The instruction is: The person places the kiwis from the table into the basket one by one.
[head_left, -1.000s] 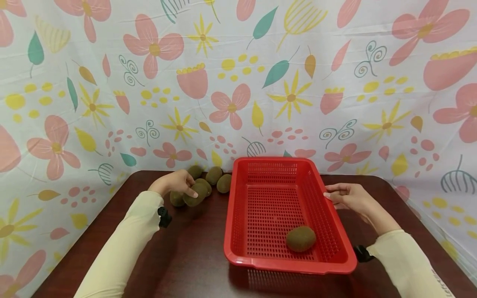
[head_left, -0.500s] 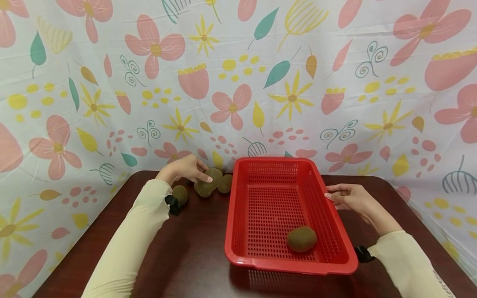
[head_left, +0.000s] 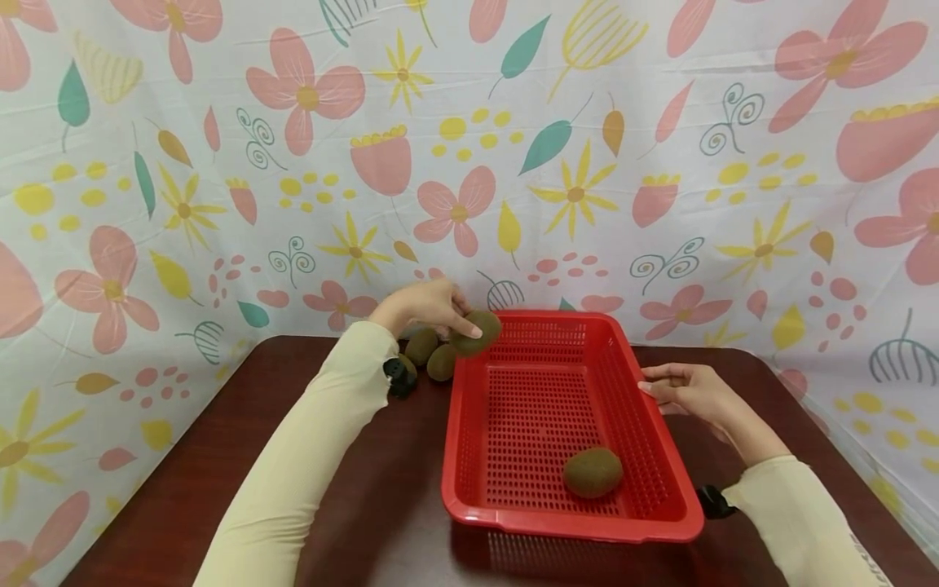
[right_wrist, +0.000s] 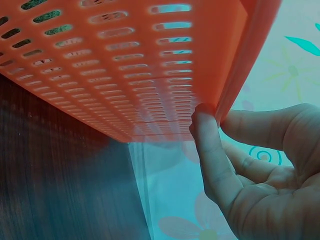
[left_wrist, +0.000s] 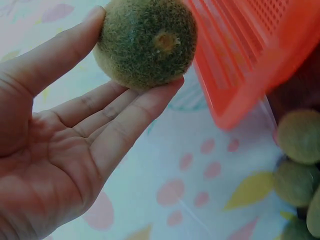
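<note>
My left hand (head_left: 433,306) pinches a fuzzy brown-green kiwi (head_left: 477,333) just above the far left rim of a red plastic basket (head_left: 543,522). In the left wrist view, thumb and fingertips press on opposite sides of that kiwi (left_wrist: 147,45), its stem end showing. One more kiwi (head_left: 592,472) lies inside the basket at the near right corner. At the basket's right side, my right hand (head_left: 693,398) holds the rim. The right wrist view has the rim (right_wrist: 235,65) between thumb and fingers.
Several loose kiwis (head_left: 441,364) sit left of the basket at the table's far side, some hidden behind the left wrist. The dark wooden table (head_left: 381,489) ends against a flower-print cloth (head_left: 455,122). Slotted basket walls stand up on all sides.
My left hand has lifted a kiwi from the group and carried it right, up to the basket's far left rim. The right hand stays on the rim.
</note>
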